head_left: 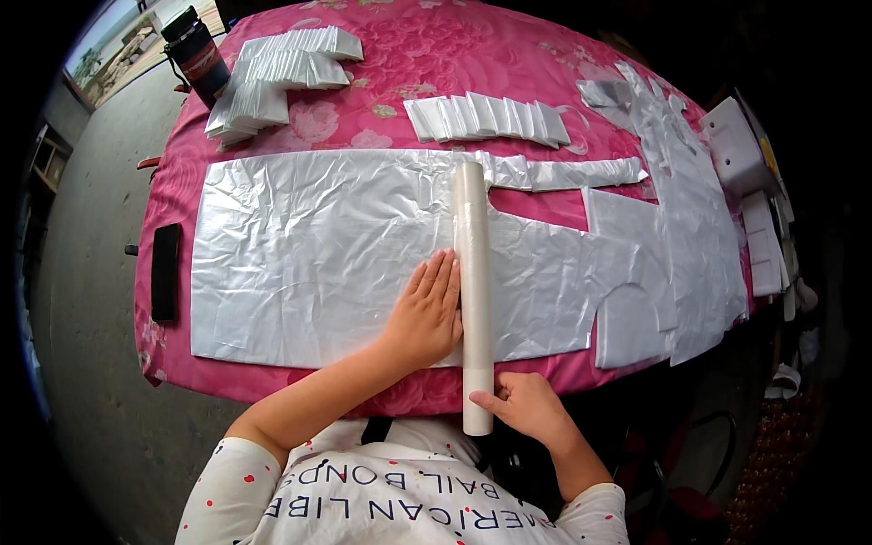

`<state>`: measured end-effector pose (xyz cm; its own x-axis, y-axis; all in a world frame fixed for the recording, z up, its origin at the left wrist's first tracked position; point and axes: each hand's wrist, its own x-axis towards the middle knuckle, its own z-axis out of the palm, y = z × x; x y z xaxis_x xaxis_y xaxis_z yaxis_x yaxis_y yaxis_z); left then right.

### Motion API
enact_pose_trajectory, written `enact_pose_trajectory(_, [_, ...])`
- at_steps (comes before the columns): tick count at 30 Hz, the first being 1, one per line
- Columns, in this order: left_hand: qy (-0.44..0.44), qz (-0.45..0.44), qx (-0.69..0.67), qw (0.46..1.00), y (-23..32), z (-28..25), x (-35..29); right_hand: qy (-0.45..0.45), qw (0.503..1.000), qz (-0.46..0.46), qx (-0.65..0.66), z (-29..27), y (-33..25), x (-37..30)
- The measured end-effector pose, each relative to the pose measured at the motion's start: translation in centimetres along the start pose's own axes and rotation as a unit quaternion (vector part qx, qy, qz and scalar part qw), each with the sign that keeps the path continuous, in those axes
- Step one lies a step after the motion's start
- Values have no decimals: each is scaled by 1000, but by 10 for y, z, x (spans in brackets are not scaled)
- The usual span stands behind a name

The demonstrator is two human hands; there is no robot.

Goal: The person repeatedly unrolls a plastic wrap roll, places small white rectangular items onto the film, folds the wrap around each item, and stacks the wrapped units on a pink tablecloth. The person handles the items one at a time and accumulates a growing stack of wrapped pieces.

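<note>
A large thin white plastic garment [309, 254], creased and shiny, lies spread across the table, with a narrow sleeve-like strip [572, 173] reaching right. Across it, running near to far, rests a long pale tube [474, 272] whose near end sticks out past the table edge. My right hand [529, 406] grips that near end, thumb on top and the other fingers partly hidden. My left hand [425, 313] lies flat on the plastic, fingers stretched out and close together, right beside the tube's left side.
Folded white plastic packets stand in rows at the far left [259, 104] and far middle [490, 120] of the pink flowered tablecloth [391, 54]. More plastic sheets [695, 218] lie at right. A black phone [165, 272], a dark bottle [195, 56] and white containers [736, 145] sit near the edges.
</note>
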<state>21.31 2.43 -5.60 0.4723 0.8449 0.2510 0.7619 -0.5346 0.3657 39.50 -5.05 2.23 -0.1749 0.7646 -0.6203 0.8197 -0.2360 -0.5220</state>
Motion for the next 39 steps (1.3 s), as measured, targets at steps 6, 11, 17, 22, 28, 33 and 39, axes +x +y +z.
enact_pose_trajectory(6, [1, 20, 17, 1000, -3, -1, 2, 103, 988, -86, 82, -50, -22, 113])
enact_pose_trajectory(11, [-7, 32, 48, 998, -6, 0, 2, 61, 898, -85, 427, -67, -54, 179])
enact_pose_trajectory(17, [-28, 31, 27, 999, -4, -4, 4, 50, 584, -139, 798, -104, -33, 252])
enact_pose_trajectory(22, [-14, 32, 16, 999, -6, -1, 2, 125, 456, -266, 840, -178, 18, 234])
enact_pose_trajectory(28, [-10, 27, 16, 999, -5, -3, 2, 283, 417, -316, 804, -260, 56, 163])
enact_pose_trajectory(33, [4, 26, 18, 999, -7, 2, 0, 296, 544, -380, 687, -250, -40, 106])
enact_pose_trajectory(39, [-8, 30, 15, 999, -8, -2, -1, 188, 785, -469, 359, -85, -192, 118])
